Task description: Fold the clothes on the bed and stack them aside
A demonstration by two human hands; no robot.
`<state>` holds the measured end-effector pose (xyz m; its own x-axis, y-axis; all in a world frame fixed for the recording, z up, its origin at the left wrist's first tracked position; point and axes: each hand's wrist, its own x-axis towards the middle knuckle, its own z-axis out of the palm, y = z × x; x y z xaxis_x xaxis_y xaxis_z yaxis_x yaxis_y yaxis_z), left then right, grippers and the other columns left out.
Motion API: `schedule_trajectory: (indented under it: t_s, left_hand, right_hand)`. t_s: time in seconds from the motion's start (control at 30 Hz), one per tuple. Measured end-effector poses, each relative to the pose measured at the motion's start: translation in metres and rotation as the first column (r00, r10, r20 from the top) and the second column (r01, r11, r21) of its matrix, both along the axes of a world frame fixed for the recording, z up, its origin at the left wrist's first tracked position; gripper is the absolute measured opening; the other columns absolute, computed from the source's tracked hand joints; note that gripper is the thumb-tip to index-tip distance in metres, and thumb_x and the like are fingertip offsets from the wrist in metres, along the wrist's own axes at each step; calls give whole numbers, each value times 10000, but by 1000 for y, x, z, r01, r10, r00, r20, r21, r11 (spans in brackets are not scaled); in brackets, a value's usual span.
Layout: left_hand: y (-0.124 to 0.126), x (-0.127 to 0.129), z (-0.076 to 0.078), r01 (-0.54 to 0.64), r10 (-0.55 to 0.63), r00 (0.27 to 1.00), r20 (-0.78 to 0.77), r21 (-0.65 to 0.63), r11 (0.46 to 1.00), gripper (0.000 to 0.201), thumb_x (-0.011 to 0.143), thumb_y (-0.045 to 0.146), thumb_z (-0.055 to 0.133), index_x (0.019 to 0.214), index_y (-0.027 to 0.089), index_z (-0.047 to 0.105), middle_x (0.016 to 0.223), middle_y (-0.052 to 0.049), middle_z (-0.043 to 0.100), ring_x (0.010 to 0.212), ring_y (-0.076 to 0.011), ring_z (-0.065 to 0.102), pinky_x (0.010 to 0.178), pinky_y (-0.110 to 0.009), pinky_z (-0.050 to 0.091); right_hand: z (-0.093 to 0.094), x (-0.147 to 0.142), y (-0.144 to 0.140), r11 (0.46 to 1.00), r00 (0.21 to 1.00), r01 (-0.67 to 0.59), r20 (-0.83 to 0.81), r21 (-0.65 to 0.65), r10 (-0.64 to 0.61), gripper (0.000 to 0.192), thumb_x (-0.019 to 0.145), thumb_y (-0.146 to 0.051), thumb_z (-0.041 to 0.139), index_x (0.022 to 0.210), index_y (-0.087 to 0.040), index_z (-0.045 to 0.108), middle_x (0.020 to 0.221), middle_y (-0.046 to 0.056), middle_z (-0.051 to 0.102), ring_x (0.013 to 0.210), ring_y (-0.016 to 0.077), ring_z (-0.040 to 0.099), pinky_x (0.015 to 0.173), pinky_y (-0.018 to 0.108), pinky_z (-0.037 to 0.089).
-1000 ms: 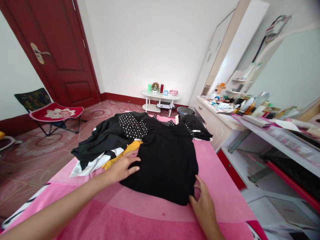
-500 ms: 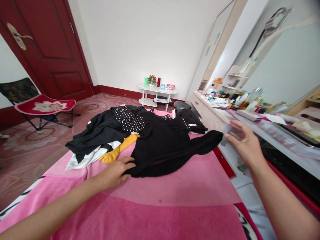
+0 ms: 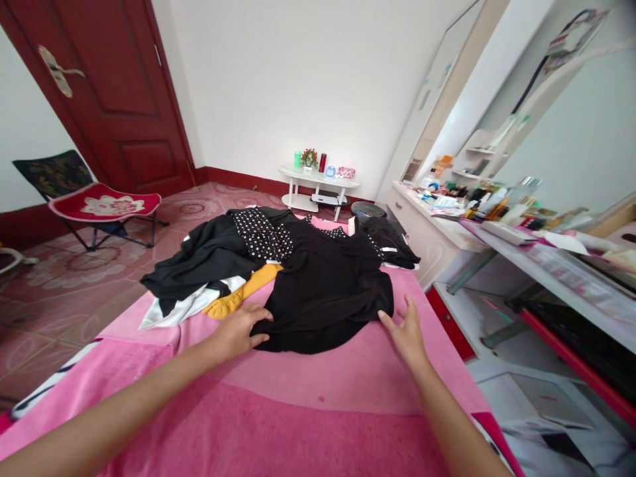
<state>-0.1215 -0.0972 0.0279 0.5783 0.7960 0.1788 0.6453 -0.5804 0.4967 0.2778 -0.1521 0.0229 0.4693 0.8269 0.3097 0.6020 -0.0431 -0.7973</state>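
Observation:
A black top [image 3: 322, 285] with a white-dotted neckline lies spread on the pink bedspread [image 3: 318, 384]. My left hand [image 3: 241, 333] rests at its lower left corner, thumb and fingers apart against the cloth. At the right edge, my right hand [image 3: 405, 331] has its thumb touching the fabric and its fingers spread. The right side of the top is folded inward there. To the left lies a heap of dark clothing [image 3: 199, 258] with black-and-white dotted fabric [image 3: 263, 233], a yellow garment [image 3: 243, 295] and a white piece [image 3: 179, 308] under it.
A folded black lacy garment [image 3: 390, 240] lies at the bed's far right. Beside the bed stands a dresser [image 3: 422, 218] crowded with bottles. A folding chair [image 3: 106, 200] is on the left, near a red door [image 3: 119, 79]. A small white table [image 3: 318, 177] stands by the wall.
My right hand has moved left and down from beyond the bed's edge. The black top's right part, stretched out before, now lies folded inward. My left hand stays at the lower left corner.

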Motion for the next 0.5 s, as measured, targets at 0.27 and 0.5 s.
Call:
schedule_trajectory:
  t_s: [0.27,0.5]
  left_hand:
    - [-15,0,33,-59,62,997,-38,63,996,280,673,124,496,898,249,605,911,-28,675,855,-223,645,771,-324,495]
    - [-50,-77,100,-183,184,983,-3,83,980,209,690,307,554,874,305,654,901,17,703,814,-221,657,757,-306,516]
  right_hand:
    - [47,-6,11,992,966,-127,-224,13,127,308,739,-429,626,920,-181,610,894,68,680,854,237,636,766,340,522]
    - [77,45,-60,986,988,94,-131,134,-76,157,678,-325,632,779,-214,589,666,-20,597,494,107,490,466,211,404]
